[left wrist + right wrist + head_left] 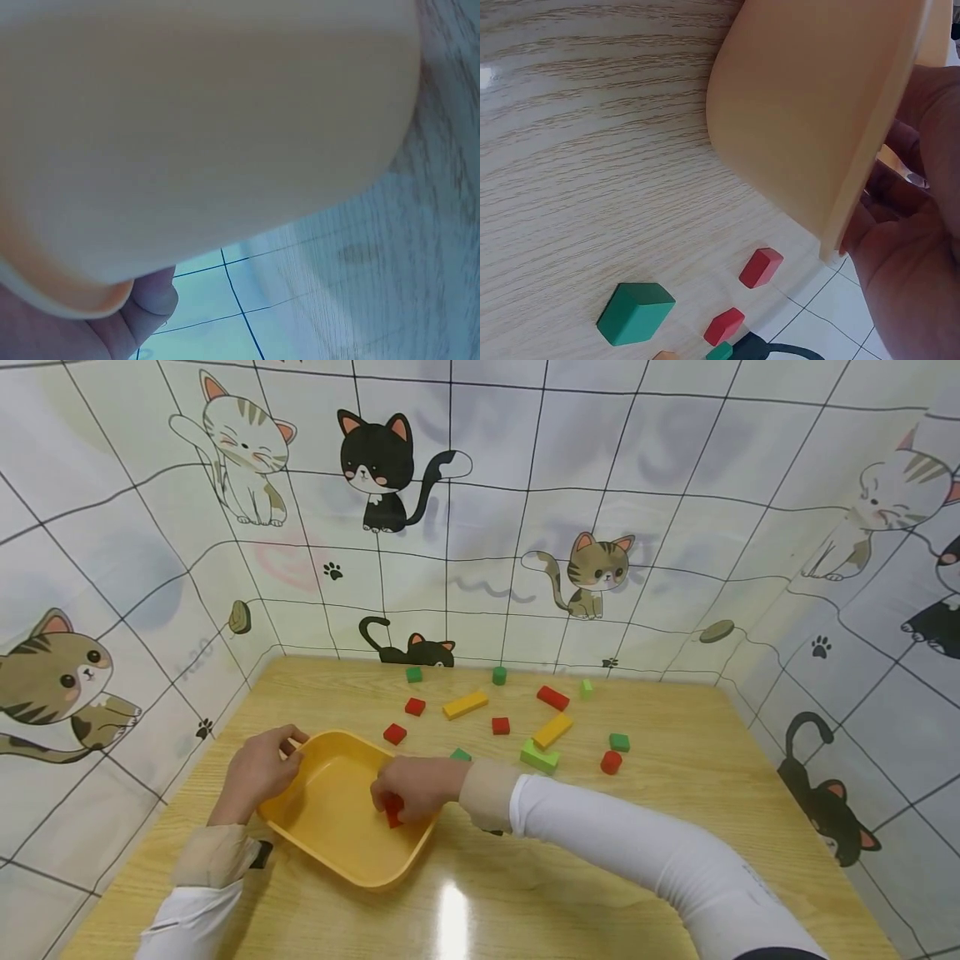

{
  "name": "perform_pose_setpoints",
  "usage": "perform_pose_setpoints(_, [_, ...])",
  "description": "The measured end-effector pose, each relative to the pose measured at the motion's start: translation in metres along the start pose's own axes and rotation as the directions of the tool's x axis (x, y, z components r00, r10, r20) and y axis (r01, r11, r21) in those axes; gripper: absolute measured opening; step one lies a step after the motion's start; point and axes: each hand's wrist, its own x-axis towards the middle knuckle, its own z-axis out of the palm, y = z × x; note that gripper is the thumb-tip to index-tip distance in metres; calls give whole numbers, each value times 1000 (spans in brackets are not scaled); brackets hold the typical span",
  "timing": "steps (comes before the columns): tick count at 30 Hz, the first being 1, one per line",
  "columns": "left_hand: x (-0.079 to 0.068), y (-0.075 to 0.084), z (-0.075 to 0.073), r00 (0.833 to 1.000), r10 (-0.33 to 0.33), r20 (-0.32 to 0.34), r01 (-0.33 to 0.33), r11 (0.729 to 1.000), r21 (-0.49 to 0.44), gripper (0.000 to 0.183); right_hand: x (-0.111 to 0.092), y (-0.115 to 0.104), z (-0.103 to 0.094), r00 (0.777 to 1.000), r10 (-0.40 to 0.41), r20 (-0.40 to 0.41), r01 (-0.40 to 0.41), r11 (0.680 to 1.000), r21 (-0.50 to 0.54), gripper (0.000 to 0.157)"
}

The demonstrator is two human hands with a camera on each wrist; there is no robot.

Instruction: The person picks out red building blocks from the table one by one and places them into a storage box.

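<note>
A yellow plastic basin stands on the wooden table at the left. My left hand grips its left rim; in the left wrist view the basin's wall covers most of the picture, with part of the hand around the rim at the bottom left. Reaching over the basin's right side, my right hand pinches a red block low inside it. In the right wrist view that hand crosses the rim, and the basin's wall hides the block.
Scattered behind and right of the basin are several blocks: red ones, a yellow bar, another yellow bar touching a light green block, a green cylinder and a red cylinder. Cat-patterned cloth encloses the table.
</note>
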Motion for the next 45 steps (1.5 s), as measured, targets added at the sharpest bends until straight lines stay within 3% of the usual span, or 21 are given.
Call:
perform_pose_setpoints(14, [1,-2,2,1000,4,5,-4,1000,-6,26,-1,1,6,1000,-4,6,4,1000,-5,15])
perform_pose_setpoints(25, [0,-3,3,1000,21,-19,-21,1000,-11,24,-8,1,6,1000,-4,-30,4,1000,17,29])
perform_pose_setpoints(35, [-2,-3,3,1000,20,-14,-20,1000,-14,24,-25,-2,1,994,-34,-103,32,999,-19,49])
perform_pose_setpoints(45, [-3,0,3,1000,18,-12,-18,1000,-9,24,-49,6,-10,980,-30,-199,35,999,21,58])
